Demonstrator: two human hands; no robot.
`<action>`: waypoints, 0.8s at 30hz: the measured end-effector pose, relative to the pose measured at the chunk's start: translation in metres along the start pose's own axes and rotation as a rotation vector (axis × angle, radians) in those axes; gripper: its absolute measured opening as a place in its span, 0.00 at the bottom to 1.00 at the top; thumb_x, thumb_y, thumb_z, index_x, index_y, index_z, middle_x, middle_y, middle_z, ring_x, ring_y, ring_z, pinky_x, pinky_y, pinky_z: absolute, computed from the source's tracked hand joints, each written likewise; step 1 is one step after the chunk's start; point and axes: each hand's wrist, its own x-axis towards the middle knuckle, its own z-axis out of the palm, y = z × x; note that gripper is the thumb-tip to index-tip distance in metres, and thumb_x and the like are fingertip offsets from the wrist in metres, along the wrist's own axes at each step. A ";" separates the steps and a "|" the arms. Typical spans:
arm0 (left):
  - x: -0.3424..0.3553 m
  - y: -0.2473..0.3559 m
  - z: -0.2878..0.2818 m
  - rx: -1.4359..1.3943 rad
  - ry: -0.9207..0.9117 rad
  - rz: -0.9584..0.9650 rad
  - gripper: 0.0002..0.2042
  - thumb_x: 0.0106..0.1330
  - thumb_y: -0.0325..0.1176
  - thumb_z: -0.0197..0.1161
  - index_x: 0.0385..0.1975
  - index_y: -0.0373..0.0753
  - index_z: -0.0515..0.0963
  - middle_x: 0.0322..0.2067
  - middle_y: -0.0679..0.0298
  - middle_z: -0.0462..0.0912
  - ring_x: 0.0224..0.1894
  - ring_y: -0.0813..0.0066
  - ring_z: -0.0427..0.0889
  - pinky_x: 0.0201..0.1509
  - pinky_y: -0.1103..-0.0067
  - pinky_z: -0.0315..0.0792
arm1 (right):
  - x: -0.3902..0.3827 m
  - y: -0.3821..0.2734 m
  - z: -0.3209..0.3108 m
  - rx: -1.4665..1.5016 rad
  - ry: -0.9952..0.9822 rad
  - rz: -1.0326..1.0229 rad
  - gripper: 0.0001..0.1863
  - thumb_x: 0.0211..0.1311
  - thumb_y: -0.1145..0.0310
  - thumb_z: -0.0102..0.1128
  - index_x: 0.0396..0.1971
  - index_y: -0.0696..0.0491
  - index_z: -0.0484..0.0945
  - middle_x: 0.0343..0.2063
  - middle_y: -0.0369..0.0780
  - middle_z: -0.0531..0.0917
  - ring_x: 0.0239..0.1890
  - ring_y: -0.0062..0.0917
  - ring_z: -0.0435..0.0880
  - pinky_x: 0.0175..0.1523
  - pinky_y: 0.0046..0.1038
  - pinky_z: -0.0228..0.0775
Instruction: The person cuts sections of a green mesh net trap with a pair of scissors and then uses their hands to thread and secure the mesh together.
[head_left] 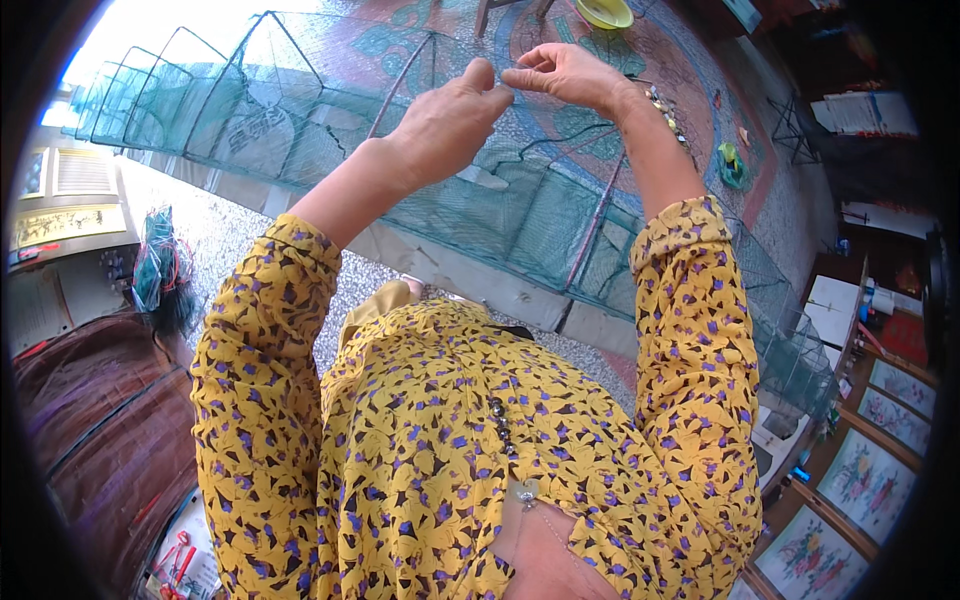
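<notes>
Arms (pixel 660 160) stretched forward, left hand (pixel 448 120) and right hand (pixel 572 78) nearly meet, fingers (pixel 540 60) bent.

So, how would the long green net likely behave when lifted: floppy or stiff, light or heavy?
The green net would probably sag, since it looks thin and wrinkled between its ribs. It may be light for its size, being largely see-through. The ribs, standing in angular outlines, may be stiffer.

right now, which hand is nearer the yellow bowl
Right. The right hand is below and slightly left of the yellow bowl in the picture; the left hand is farther left and lower.
</notes>
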 end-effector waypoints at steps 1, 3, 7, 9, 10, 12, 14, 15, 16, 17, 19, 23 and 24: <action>-0.001 0.003 0.001 0.004 0.027 0.000 0.17 0.59 0.28 0.62 0.49 0.39 0.72 0.47 0.58 0.67 0.44 0.59 0.76 0.44 0.70 0.74 | 0.003 0.006 0.003 -0.020 0.007 -0.003 0.30 0.50 0.46 0.68 0.45 0.56 0.76 0.41 0.40 0.81 0.45 0.25 0.78 0.50 0.26 0.71; -0.003 0.005 0.004 0.066 0.075 0.032 0.17 0.58 0.27 0.63 0.48 0.39 0.73 0.46 0.59 0.68 0.47 0.61 0.74 0.48 0.69 0.71 | 0.007 0.016 0.005 -0.092 0.004 -0.002 0.27 0.50 0.51 0.69 0.43 0.56 0.77 0.40 0.40 0.82 0.44 0.25 0.79 0.49 0.26 0.71; -0.001 0.011 -0.001 0.152 0.096 0.039 0.15 0.57 0.28 0.63 0.45 0.41 0.75 0.46 0.61 0.69 0.53 0.64 0.69 0.56 0.68 0.64 | 0.014 0.024 0.008 -0.341 0.067 -0.023 0.18 0.51 0.64 0.65 0.42 0.55 0.79 0.38 0.42 0.84 0.41 0.29 0.82 0.48 0.28 0.72; -0.002 0.013 0.002 0.181 0.090 0.040 0.16 0.56 0.28 0.63 0.46 0.43 0.75 0.49 0.61 0.69 0.56 0.64 0.66 0.61 0.67 0.59 | 0.014 0.028 0.013 -0.469 0.134 0.022 0.16 0.52 0.69 0.61 0.43 0.51 0.79 0.40 0.43 0.83 0.43 0.33 0.81 0.49 0.30 0.72; -0.001 0.013 0.002 0.194 0.085 0.041 0.17 0.56 0.28 0.63 0.47 0.44 0.75 0.51 0.61 0.68 0.58 0.64 0.64 0.63 0.66 0.57 | 0.009 0.018 0.013 -0.525 0.155 0.079 0.17 0.52 0.70 0.59 0.45 0.47 0.79 0.43 0.43 0.82 0.46 0.35 0.80 0.51 0.32 0.71; -0.002 0.009 0.004 0.281 0.156 0.079 0.20 0.55 0.27 0.63 0.49 0.46 0.73 0.54 0.60 0.67 0.62 0.62 0.61 0.68 0.65 0.51 | 0.009 0.013 0.010 -0.571 0.171 0.136 0.19 0.52 0.71 0.57 0.47 0.44 0.79 0.45 0.44 0.81 0.49 0.37 0.79 0.53 0.34 0.71; -0.005 0.010 0.011 0.365 0.158 0.082 0.23 0.53 0.25 0.62 0.52 0.48 0.71 0.58 0.59 0.65 0.66 0.61 0.55 0.71 0.63 0.43 | 0.009 0.020 0.011 -0.551 0.168 0.137 0.19 0.53 0.72 0.56 0.47 0.44 0.79 0.45 0.44 0.81 0.49 0.36 0.79 0.53 0.34 0.71; -0.006 0.011 0.013 0.405 0.122 0.064 0.26 0.53 0.24 0.62 0.54 0.50 0.70 0.59 0.59 0.63 0.68 0.61 0.52 0.72 0.61 0.39 | 0.008 0.023 0.012 -0.552 0.167 0.140 0.19 0.53 0.72 0.56 0.47 0.44 0.79 0.45 0.43 0.81 0.49 0.36 0.79 0.53 0.34 0.71; -0.007 0.012 0.013 0.446 0.087 0.045 0.28 0.52 0.23 0.61 0.56 0.51 0.68 0.61 0.58 0.62 0.70 0.61 0.48 0.73 0.60 0.34 | 0.007 0.021 0.012 -0.554 0.167 0.142 0.19 0.53 0.72 0.56 0.47 0.44 0.79 0.45 0.43 0.81 0.49 0.36 0.79 0.53 0.34 0.71; -0.007 0.013 0.012 0.478 0.040 0.032 0.31 0.51 0.21 0.60 0.58 0.53 0.66 0.62 0.58 0.60 0.71 0.61 0.46 0.73 0.58 0.31 | 0.006 0.020 0.012 -0.555 0.166 0.144 0.19 0.53 0.72 0.56 0.47 0.44 0.79 0.44 0.43 0.81 0.49 0.36 0.79 0.53 0.34 0.71; -0.007 0.018 0.006 0.544 -0.051 0.003 0.37 0.51 0.19 0.59 0.63 0.56 0.60 0.66 0.59 0.55 0.72 0.61 0.40 0.72 0.54 0.25 | 0.007 0.026 0.012 -0.555 0.187 0.125 0.19 0.52 0.72 0.56 0.46 0.44 0.80 0.44 0.43 0.81 0.48 0.36 0.79 0.53 0.34 0.71; -0.006 0.021 0.000 0.669 -0.169 -0.079 0.45 0.50 0.18 0.58 0.68 0.59 0.47 0.69 0.60 0.45 0.73 0.62 0.35 0.70 0.51 0.22 | 0.011 0.036 0.012 -0.542 0.199 0.113 0.19 0.52 0.73 0.56 0.45 0.44 0.80 0.44 0.43 0.81 0.48 0.36 0.80 0.53 0.34 0.71; -0.008 0.021 -0.002 0.687 -0.195 -0.092 0.46 0.50 0.18 0.58 0.69 0.58 0.44 0.70 0.60 0.43 0.73 0.62 0.34 0.70 0.51 0.21 | 0.011 0.040 0.013 -0.527 0.205 0.100 0.19 0.51 0.73 0.56 0.45 0.45 0.80 0.44 0.43 0.81 0.48 0.36 0.80 0.53 0.34 0.71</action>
